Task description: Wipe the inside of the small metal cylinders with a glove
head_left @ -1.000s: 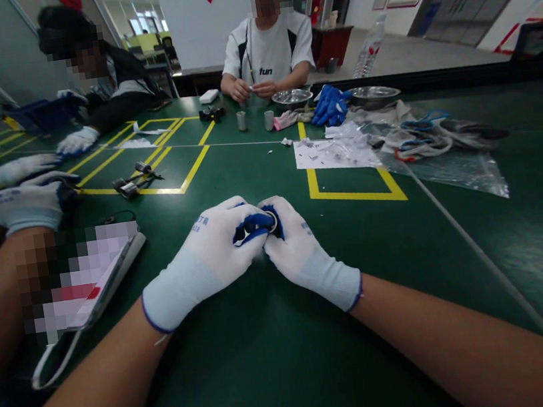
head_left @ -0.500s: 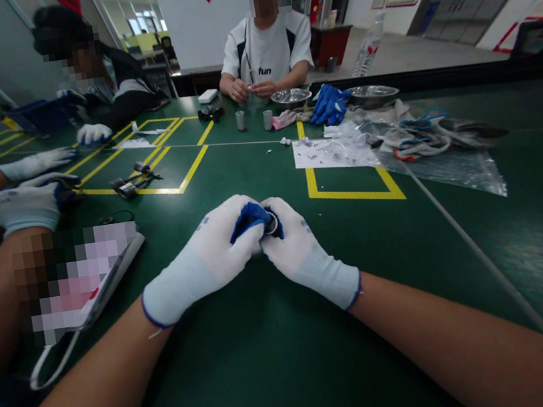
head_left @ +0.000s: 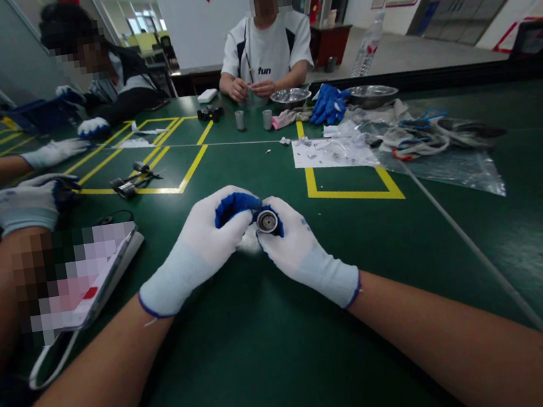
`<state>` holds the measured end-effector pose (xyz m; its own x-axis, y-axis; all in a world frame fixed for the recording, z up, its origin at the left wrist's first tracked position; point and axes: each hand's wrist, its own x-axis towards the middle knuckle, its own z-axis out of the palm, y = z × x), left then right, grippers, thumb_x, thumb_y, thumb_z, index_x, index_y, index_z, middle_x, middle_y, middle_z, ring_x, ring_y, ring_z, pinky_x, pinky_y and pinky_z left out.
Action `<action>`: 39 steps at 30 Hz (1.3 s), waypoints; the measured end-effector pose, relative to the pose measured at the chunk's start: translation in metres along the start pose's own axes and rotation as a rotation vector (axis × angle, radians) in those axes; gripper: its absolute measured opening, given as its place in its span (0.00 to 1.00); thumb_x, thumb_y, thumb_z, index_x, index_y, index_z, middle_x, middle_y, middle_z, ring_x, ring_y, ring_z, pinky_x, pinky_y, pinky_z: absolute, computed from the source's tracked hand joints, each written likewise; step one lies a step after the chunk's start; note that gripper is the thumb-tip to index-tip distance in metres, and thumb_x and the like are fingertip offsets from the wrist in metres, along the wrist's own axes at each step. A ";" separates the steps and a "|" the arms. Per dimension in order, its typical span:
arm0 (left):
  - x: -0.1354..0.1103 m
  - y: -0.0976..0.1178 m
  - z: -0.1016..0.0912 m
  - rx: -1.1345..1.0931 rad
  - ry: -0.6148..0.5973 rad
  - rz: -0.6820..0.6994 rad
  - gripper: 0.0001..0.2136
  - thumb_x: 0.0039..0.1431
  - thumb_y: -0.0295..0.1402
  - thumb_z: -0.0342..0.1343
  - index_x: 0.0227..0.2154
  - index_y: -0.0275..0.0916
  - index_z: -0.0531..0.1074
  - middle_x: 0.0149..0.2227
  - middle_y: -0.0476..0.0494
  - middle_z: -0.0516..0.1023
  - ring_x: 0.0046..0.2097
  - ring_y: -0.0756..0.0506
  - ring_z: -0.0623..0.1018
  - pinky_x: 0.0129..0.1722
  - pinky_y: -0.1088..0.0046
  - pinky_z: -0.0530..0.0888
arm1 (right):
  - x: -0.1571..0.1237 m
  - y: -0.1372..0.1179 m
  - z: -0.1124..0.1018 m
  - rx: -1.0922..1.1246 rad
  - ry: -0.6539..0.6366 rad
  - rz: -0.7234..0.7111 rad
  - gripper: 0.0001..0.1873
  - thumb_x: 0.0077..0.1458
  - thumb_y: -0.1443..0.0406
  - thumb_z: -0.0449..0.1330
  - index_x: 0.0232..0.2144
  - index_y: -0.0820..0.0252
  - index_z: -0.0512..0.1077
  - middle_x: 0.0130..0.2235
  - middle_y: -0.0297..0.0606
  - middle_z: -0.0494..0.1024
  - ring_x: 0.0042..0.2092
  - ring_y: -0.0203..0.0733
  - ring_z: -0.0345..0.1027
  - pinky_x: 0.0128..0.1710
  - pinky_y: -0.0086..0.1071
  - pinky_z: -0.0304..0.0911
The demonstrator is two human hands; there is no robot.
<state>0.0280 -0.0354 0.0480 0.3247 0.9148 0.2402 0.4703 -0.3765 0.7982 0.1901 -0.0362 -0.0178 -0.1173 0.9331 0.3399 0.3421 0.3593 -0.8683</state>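
Observation:
A small round metal cylinder (head_left: 267,222) with an open, ringed end faces me above the table. My right hand (head_left: 291,241), in a white glove with blue coating, is closed around its right side. My left hand (head_left: 217,228), gloved alike, is at its left rim with thumb and fingers curled together. Its fingertips meet the cylinder's edge, and whatever lies between them is hidden. The inside of the cylinder looks dark grey with small details too fine to name.
Metal parts (head_left: 130,183) lie in a yellow-taped area. Two grey cylinders (head_left: 239,120) stand farther back. A paper sheet (head_left: 330,153), plastic bag (head_left: 469,169) and blue gloves (head_left: 328,104) are at right. A phone (head_left: 94,275) lies left, beside a co-worker's gloved hands (head_left: 24,204).
My left hand has drawn slightly left and opened up its curl. The cylinder's ringed end has turned toward me and now shows. At far left, a co-worker's gloved hand has shifted right.

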 end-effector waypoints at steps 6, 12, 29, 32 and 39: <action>0.001 -0.002 -0.003 -0.230 -0.079 -0.203 0.10 0.56 0.37 0.63 0.37 0.36 0.81 0.34 0.43 0.84 0.34 0.43 0.82 0.37 0.65 0.81 | -0.001 -0.002 -0.002 -0.012 -0.012 -0.016 0.08 0.56 0.72 0.57 0.36 0.53 0.69 0.39 0.37 0.76 0.45 0.50 0.74 0.46 0.46 0.71; 0.004 -0.009 -0.007 -0.341 -0.147 -0.267 0.14 0.53 0.39 0.68 0.39 0.36 0.83 0.35 0.41 0.86 0.34 0.42 0.84 0.36 0.66 0.82 | -0.001 -0.002 -0.003 -0.007 -0.012 -0.008 0.08 0.55 0.72 0.57 0.36 0.54 0.69 0.39 0.38 0.77 0.45 0.50 0.74 0.47 0.47 0.71; 0.006 -0.010 -0.009 -0.250 -0.122 -0.161 0.12 0.53 0.38 0.68 0.37 0.37 0.83 0.38 0.43 0.86 0.38 0.42 0.83 0.44 0.64 0.82 | -0.001 -0.003 -0.004 0.026 -0.024 -0.005 0.07 0.56 0.70 0.58 0.37 0.54 0.69 0.38 0.38 0.77 0.45 0.51 0.75 0.45 0.46 0.71; 0.005 -0.010 -0.008 -0.264 -0.103 -0.145 0.11 0.50 0.36 0.70 0.36 0.37 0.83 0.36 0.44 0.86 0.38 0.42 0.83 0.45 0.63 0.82 | -0.001 -0.003 -0.004 0.031 -0.033 0.004 0.07 0.56 0.70 0.59 0.37 0.54 0.69 0.39 0.39 0.78 0.46 0.52 0.75 0.46 0.47 0.71; 0.001 -0.005 -0.008 -0.189 -0.043 -0.141 0.15 0.50 0.35 0.70 0.42 0.39 0.84 0.42 0.42 0.87 0.43 0.40 0.84 0.49 0.58 0.82 | 0.000 -0.002 -0.001 0.046 -0.026 -0.001 0.07 0.55 0.70 0.58 0.36 0.54 0.68 0.40 0.39 0.77 0.45 0.51 0.75 0.47 0.46 0.71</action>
<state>0.0194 -0.0317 0.0489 0.3029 0.9479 0.0983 0.3531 -0.2074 0.9123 0.1907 -0.0371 -0.0154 -0.1421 0.9327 0.3314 0.2985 0.3596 -0.8841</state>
